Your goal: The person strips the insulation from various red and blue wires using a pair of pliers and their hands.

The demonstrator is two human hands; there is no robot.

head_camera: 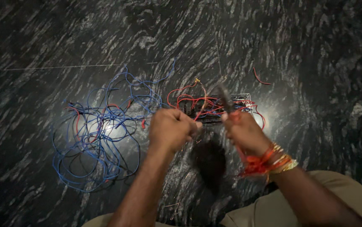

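- Tool (224,97) above right hand (245,133): motion-blurred; type cannot be determined.
- Board (214,110) beyond both hands: partly hidden by red wires (189,100).
- Left hand (170,128) closed; contents concealed.

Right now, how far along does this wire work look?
Partway, it seems. Red wires already sit bunched on the board, so some appear fitted. In hand: the left hand pinches a thin wire, and the right hand holds a blurred dark tool. Left over: a big tangle of blue wires on the dark stone floor, plus a stray red piece.
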